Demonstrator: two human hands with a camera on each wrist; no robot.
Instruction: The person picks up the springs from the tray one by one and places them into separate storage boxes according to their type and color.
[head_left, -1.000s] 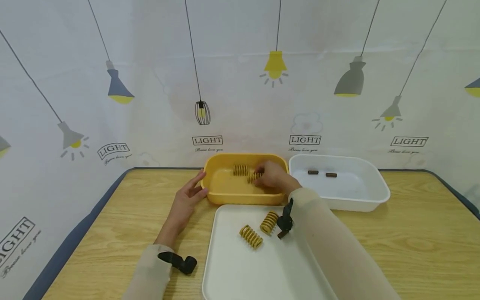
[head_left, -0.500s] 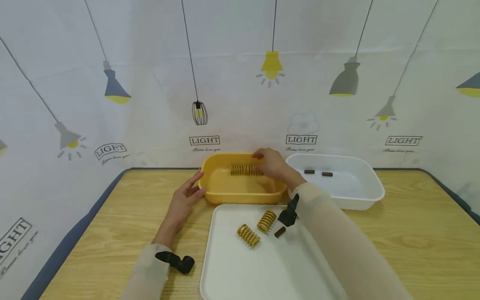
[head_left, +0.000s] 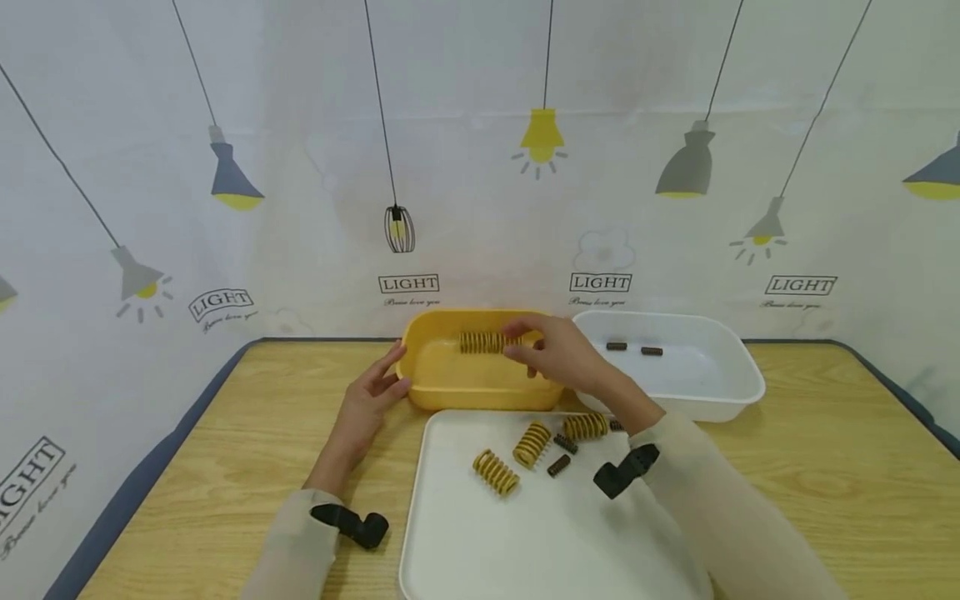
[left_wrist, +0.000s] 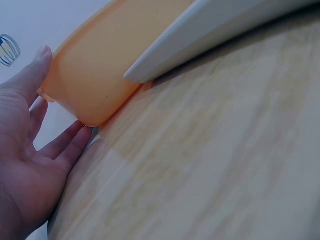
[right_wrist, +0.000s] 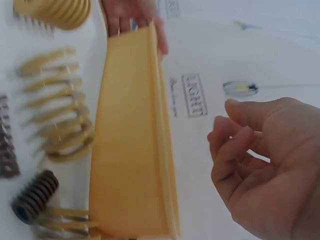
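A person's right grip (head_left: 557, 354) hangs over a yellow bin (head_left: 480, 399) at the back of a wood-grain counter (head_left: 262, 417), its fingers loosely bent with nothing visible between them (the right wrist view shows the same), while the left grip (head_left: 367, 404) rests near-straight fingers against the bin's left end. Good handling here probably means light, even pressure from the left, enough to steady the bin without tipping it, and right fingertips lifted well clear of the coils so that neither spring snags or rolls. A spring this round is likely best pinched across its middle, not at an end. Two yellow springs (head_left: 478, 342) appear to lie end to end in the bin; the right fingertips overlap the far end of the row in the head view, though contact cannot be confirmed. In front, on a white tray (head_left: 487, 542), lie three more large springs (head_left: 496, 472) and three small dark springs (head_left: 566, 442). Two dark coils (head_left: 652, 351) lie in a white bin (head_left: 705, 408) just to the right.
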